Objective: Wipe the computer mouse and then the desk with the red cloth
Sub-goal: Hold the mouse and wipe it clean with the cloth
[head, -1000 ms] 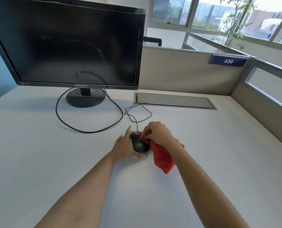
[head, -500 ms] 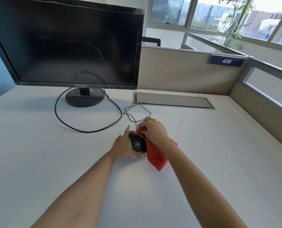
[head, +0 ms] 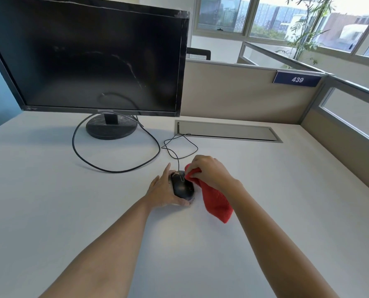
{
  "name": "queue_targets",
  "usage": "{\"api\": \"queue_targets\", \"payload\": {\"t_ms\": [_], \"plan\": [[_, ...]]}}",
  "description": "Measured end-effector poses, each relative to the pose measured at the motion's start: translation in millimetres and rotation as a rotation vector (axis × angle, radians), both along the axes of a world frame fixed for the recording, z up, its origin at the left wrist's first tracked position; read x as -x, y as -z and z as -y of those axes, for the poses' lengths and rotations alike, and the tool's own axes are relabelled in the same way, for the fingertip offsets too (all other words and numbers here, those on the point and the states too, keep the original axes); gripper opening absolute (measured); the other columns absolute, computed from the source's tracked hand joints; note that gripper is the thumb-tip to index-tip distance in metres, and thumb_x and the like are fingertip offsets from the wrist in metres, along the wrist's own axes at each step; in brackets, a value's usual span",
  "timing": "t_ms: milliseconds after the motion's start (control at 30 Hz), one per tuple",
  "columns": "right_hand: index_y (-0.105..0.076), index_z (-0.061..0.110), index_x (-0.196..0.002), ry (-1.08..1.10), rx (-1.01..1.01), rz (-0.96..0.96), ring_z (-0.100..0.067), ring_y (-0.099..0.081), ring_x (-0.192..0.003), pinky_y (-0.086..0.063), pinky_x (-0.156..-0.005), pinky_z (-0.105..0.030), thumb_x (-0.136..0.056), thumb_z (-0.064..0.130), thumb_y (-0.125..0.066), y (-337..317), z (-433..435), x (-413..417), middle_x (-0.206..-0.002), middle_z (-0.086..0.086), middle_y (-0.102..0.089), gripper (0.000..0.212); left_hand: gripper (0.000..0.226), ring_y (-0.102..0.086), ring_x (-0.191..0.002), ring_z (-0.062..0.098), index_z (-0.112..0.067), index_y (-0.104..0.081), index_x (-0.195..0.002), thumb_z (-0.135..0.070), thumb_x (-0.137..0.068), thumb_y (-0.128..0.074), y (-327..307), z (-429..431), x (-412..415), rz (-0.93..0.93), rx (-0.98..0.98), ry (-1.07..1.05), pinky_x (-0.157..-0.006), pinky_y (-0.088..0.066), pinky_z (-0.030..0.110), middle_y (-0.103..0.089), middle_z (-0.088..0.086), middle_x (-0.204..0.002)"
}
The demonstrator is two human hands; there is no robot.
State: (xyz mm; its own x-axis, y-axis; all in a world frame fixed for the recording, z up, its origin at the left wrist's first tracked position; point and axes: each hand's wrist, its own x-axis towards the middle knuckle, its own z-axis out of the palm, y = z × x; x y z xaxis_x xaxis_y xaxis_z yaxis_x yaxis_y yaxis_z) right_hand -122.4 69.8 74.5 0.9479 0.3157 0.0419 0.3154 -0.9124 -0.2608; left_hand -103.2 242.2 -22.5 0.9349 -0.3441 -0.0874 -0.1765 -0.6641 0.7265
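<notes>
So the small black corded computer mouse point(head: 182, 187) is sat around the middle of the white laminate desk point(head: 50, 201), a bit toward the back edge, and it's being steadied by the left hand point(head: 161, 193), which is curled loosely round its left side and near end, fingers partly closed on it. The red terry cloth point(head: 217, 201) is bunched in the right hand point(head: 209, 172), fist closed on it, and pressed against the front right of the mouse near the buttons, with the loose tail draped down onto the desk just beside the mouse.

What could go wrong from here, probably: the thin black mouse cable point(head: 179, 150) is looped right behind the mouse, so it could get snagged or dragged by a forward swipe of the cloth. The thicker black cable point(head: 114, 169) coiled toward the black flat-screen monitor point(head: 93, 59) is close enough to be caught too once the desk gets wiped. The left side of the mouse is covered by the holding hand, so that bit could easily be missed unless the grip is shifted. The hanging tail could also be trapped under the mouse.
</notes>
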Motion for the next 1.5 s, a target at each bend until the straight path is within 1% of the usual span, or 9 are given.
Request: {"api": "queue_targets", "payload": {"t_ms": [133,267,367,467,600,767,1067,1267,1500], "plan": [[-0.075,0.025,-0.092,-0.065,-0.038,-0.133,-0.018,-0.057,-0.1,-0.047,-0.089,-0.035,-0.081,0.021,-0.067,11,1,6,-0.103,0.001,-0.063,0.015,0.153,-0.023,-0.14,0.01,-0.024,0.012,-0.148,-0.072,-0.029,-0.071,0,0,0,0.001,-0.009,0.006,-0.118,-0.011,0.04,-0.032,-0.017,-0.147],[-0.075,0.029,-0.096,0.058,0.126,-0.143,-0.023,-0.057,-0.105,-0.049,-0.088,-0.035,-0.08,0.022,-0.067,6,20,-3,-0.107,-0.001,-0.064,0.019,0.153,-0.019,-0.142,0.018,-0.028,0.009,-0.148,-0.071,-0.027,-0.074,0,-2,0,-0.031,0.013,-0.018,-0.118,-0.011,0.042,-0.03,-0.018,-0.148],[-0.076,0.028,-0.095,0.155,-0.124,-0.025,-0.02,-0.058,-0.103,-0.048,-0.088,-0.034,-0.081,0.019,-0.067,5,17,-6,-0.106,0.0,-0.066,0.019,0.153,-0.019,-0.142,0.02,-0.028,0.008,-0.148,-0.07,-0.027,-0.075,1,-1,0,-0.033,0.023,-0.027,-0.118,-0.012,0.041,-0.03,-0.019,-0.147],[-0.076,0.026,-0.095,0.139,-0.182,0.02,-0.018,-0.058,-0.102,-0.047,-0.087,-0.033,-0.081,0.019,-0.067,7,2,-11,-0.105,0.0,-0.066,0.018,0.153,-0.022,-0.141,0.014,-0.026,0.008,-0.148,-0.071,-0.027,-0.073,-1,0,1,-0.02,0.025,-0.024,-0.118,-0.012,0.04,-0.032,-0.019,-0.146],[-0.075,0.024,-0.09,0.17,-0.104,0.004,-0.025,-0.06,-0.1,-0.051,-0.083,-0.034,-0.079,0.012,-0.065,13,-18,-20,-0.106,-0.002,-0.065,0.019,0.154,-0.024,-0.138,0.008,-0.021,0.01,-0.149,-0.072,-0.028,-0.071,-3,0,2,0.003,0.016,-0.007,-0.117,-0.011,0.037,-0.033,-0.019,-0.145],[-0.075,0.02,-0.094,0.16,0.062,0.014,-0.03,-0.061,-0.099,-0.043,-0.072,-0.03,-0.084,0.007,-0.055,21,-32,-30,-0.111,-0.006,-0.062,0.026,0.15,-0.022,-0.14,0.01,-0.023,0.009,-0.149,-0.064,-0.035,-0.08,-2,-1,2,-0.014,0.04,-0.011,-0.118,-0.007,0.036,-0.035,-0.019,-0.144],[-0.076,0.019,-0.091,0.266,-0.06,0.059,-0.031,-0.061,-0.095,-0.048,-0.073,-0.033,-0.08,0.003,-0.057,15,-27,-37,-0.108,-0.007,-0.062,0.027,0.15,-0.022,-0.139,0.005,-0.025,0.01,-0.148,-0.067,-0.034,-0.078,-2,0,3,-0.006,0.033,-0.014,-0.118,-0.007,0.037,-0.033,-0.022,-0.144],[-0.072,0.013,-0.103,0.18,0.184,0.029,-0.03,-0.062,-0.102,-0.052,-0.084,-0.036,-0.087,0.006,-0.055,17,-29,-28,-0.115,-0.008,-0.062,0.025,0.152,-0.023,-0.139,0.006,-0.022,0.01,-0.149,-0.071,-0.029,-0.071,-2,0,2,0.002,0.026,-0.005,-0.119,-0.009,0.038,-0.034,-0.022,-0.143],[-0.071,0.01,-0.103,0.184,0.178,0.083,-0.032,-0.061,-0.103,-0.048,-0.079,-0.036,-0.09,0.009,-0.054,23,-39,-33,-0.112,-0.01,-0.061,0.022,0.147,-0.019,-0.141,0.006,-0.024,0.012,-0.148,-0.066,-0.037,-0.074,-5,0,4,-0.018,0.016,0.002,-0.117,-0.001,0.032,-0.034,-0.019,-0.145]]}}
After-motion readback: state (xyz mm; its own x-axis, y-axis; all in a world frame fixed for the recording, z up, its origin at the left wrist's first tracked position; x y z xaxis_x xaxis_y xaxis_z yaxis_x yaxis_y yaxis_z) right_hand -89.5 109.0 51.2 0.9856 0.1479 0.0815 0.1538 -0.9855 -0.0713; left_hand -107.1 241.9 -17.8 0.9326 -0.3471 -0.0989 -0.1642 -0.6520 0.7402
